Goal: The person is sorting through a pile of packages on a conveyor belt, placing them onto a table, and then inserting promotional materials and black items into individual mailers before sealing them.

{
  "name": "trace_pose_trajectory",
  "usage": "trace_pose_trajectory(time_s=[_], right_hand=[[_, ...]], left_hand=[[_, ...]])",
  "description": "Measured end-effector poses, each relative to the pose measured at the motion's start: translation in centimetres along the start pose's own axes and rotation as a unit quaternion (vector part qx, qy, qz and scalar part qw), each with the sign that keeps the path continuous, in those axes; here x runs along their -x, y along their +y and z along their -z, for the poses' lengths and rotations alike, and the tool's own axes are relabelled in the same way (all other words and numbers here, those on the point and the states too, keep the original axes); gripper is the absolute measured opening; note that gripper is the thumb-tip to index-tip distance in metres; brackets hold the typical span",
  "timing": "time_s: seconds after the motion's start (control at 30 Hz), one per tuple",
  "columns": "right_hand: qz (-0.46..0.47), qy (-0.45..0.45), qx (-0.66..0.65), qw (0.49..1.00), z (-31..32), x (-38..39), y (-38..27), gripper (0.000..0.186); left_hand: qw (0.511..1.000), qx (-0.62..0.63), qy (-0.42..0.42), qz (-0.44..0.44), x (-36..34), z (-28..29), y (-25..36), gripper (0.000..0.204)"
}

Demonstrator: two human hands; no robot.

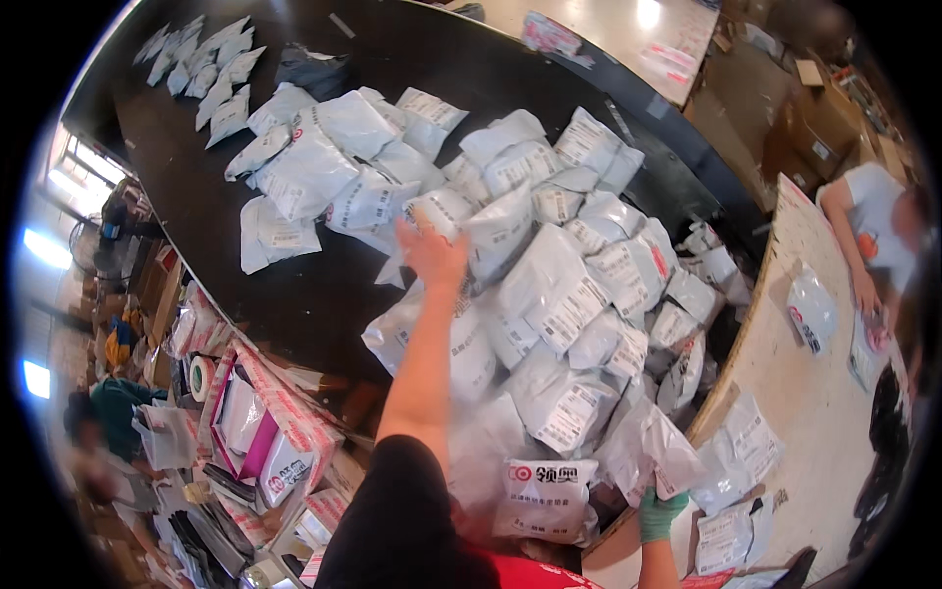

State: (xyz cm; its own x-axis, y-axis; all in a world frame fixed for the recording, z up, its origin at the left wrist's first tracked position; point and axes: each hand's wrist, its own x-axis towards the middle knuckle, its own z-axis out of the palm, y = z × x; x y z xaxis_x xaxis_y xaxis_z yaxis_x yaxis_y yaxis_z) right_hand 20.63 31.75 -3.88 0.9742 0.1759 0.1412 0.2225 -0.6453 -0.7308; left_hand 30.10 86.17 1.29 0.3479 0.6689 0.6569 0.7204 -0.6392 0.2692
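Observation:
A heap of white plastic mailer bags (564,294) with printed labels covers the middle of a dark conveyor belt (196,236). Bare and stretched out over the heap, my left hand (432,257) has its fingers spread against a small white mailer bag (442,208). Another upright mailer bag (502,234) leans just right of those fingers. At the lower right, my right hand (663,515) wears a green glove and grips the lower edge of a crinkled white mailer bag (650,447). Its fingertips are partly hidden by the plastic. Below the heap, near my body, lies a mailer bag (543,499) with red and black print.
A pale wooden table (756,353) on the right holds several mailer bags (736,535). A co-worker (868,226) handles a packet at its far side. Several smaller bags (206,74) lie at the belt's far left. Boxes and a pink-edged carton (240,417) stand lower left.

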Motion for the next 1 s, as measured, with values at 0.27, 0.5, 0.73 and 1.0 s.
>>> trace_pose_trajectory(time_s=[0.27, 0.5, 0.73, 1.0], right_hand=[[-0.052, -0.011, -0.019, 0.998, -0.3, 0.3, 2.1, 0.032], [-0.080, -0.006, -0.036, 0.996, -0.1, -1.0, -2.1, 0.024], [-0.080, 0.002, -0.016, 0.997, -0.1, -0.9, -2.2, 0.024], [-0.084, -0.014, -0.020, 0.996, 0.4, -0.8, -2.9, 0.029]], left_hand=[[0.871, 0.316, -0.294, 0.235, 1.5, -7.5, -4.2, 0.044], [0.974, 0.121, -0.151, -0.117, 4.7, -7.2, 2.0, 0.060], [0.806, 0.238, -0.539, -0.052, -0.1, -3.4, 2.0, 0.064], [0.898, 0.098, -0.422, 0.080, -4.8, -3.9, -10.1, 0.074]])
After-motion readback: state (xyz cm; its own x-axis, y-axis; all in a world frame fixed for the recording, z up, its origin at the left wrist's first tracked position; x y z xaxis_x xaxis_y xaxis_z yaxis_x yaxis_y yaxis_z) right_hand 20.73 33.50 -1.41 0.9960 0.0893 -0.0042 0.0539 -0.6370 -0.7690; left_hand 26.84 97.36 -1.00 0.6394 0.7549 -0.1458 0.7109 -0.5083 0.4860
